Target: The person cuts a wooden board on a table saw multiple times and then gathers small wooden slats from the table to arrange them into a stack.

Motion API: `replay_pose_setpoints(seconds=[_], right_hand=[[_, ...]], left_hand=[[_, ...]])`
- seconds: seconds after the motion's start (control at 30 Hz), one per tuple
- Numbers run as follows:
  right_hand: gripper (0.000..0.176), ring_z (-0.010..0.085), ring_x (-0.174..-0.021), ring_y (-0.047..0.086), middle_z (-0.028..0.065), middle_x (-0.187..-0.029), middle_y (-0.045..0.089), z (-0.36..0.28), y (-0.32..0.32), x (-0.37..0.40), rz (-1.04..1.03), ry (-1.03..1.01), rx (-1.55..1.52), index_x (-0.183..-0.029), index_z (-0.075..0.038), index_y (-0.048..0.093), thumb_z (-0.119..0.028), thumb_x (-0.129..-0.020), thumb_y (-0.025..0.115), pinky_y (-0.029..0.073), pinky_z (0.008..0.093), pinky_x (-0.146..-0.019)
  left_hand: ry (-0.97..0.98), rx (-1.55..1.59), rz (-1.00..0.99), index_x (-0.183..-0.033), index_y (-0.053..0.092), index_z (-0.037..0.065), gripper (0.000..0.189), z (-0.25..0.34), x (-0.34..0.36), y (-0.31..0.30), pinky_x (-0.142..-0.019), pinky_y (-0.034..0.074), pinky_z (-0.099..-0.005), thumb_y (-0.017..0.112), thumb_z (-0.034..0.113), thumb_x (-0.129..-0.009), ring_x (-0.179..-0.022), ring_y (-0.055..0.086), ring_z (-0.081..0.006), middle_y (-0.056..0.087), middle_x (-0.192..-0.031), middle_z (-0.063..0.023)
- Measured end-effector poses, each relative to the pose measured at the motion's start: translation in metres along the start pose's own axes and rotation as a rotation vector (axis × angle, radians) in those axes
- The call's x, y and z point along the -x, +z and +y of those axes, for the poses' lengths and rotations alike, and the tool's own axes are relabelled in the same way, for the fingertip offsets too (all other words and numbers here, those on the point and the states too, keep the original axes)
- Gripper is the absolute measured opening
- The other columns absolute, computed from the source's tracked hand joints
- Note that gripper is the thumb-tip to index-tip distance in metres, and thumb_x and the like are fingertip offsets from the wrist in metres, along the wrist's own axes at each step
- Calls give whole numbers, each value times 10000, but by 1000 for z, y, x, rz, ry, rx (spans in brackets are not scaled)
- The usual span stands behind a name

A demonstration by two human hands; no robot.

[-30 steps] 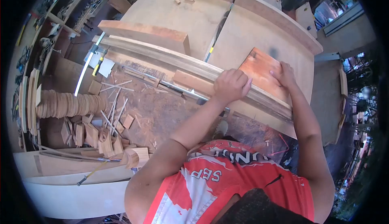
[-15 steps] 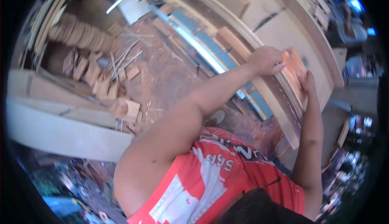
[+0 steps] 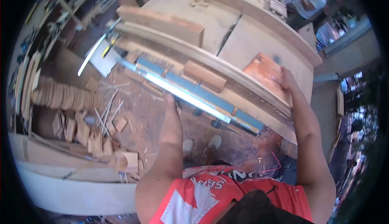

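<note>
My right hand [image 3: 286,79] grips the near right edge of a flat reddish-brown wooden board [image 3: 261,71], its thumb on the top face. The board lies on a pale wooden worktop [image 3: 247,41], against a long wooden fence [image 3: 194,50]. Lower and to the left, my left hand [image 3: 172,101] is at the near side of a blue metal rail [image 3: 190,92] with a shiny measuring strip; its fingers are blurred and partly hidden. A small wooden block [image 3: 204,76] rests between fence and rail.
A thick timber piece [image 3: 162,23] lies along the fence's far side. A dark slit [image 3: 229,35] crosses the worktop. Wood offcuts [image 3: 81,133] and stacked rounded pieces [image 3: 67,94] are at left. Another person [image 3: 310,3] is beyond the worktop. Sawdust covers the floor [image 3: 142,114].
My left hand has left the board and moved down and left to the rail. The board now lies flat on the worktop under my right hand. The view has shifted, showing more worktop.
</note>
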State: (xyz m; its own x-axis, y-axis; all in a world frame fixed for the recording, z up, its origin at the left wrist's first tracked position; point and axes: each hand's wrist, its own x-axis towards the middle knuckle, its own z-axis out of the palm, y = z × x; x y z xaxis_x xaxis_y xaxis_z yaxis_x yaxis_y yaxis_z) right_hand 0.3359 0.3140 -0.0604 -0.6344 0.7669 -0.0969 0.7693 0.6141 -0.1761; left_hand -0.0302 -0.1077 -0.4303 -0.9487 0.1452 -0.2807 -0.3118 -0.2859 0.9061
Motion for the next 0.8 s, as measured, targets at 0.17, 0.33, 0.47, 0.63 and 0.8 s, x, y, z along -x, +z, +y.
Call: replay_pose_setpoints(seconds=[0.17, 0.33, 0.47, 0.63, 0.8], right_hand=[[934, 406, -1264, 506, 255, -1333, 549, 1, 6, 1, 31, 38, 52, -1411, -16, 460, -506, -705, 827, 404, 457, -1089], [1002, 421, -1315, 437, 243, -1406, 482, 1, 1, 6, -1, 93, 22, -1466, -51, 398, -548, -704, 818, 358, 483, -1120], [1013, 417, -1340, 412, 237, -1421, 472, 11, 13, 0, 6, 85, 14, -1474, -70, 394, -564, -697, 816, 339, 488, -1132], [1023, 415, -1340, 413, 233, -1437, 457, 19, 21, -13, 0, 73, 31, -1478, -84, 393, -575, -687, 818, 321, 483, -1145], [1030, 424, -1335, 417, 220, -1440, 453, 6, 9, 1, -41, 91, 15, -1484, -116, 393, -577, -672, 829, 366, 501, -1114]], left_hand=[[2, 268, -89, -1213, 594, -18, 343, 22, 13, 17, -816, 522, -373, 488, 219, -990, -967, 630, -240, 665, -1086, -109], [-60, 244, -95, -1223, 593, -14, 347, 36, 15, 27, -825, 520, -381, 502, 219, -982, -987, 636, -251, 667, -1104, -115], [-93, 185, -98, -1230, 591, -11, 352, 36, 12, 19, -832, 518, -388, 513, 219, -976, -1003, 641, -259, 670, -1119, -120], [-187, 11, -85, -1240, 589, -7, 359, 59, 30, 4, -841, 516, -396, 526, 219, -968, -1022, 646, -270, 672, -1138, -126], [189, -1367, -497, -1066, 698, 25, 279, 81, 115, -40, -790, 529, -399, 587, 246, -939, -917, 692, -254, 718, -958, -165]])
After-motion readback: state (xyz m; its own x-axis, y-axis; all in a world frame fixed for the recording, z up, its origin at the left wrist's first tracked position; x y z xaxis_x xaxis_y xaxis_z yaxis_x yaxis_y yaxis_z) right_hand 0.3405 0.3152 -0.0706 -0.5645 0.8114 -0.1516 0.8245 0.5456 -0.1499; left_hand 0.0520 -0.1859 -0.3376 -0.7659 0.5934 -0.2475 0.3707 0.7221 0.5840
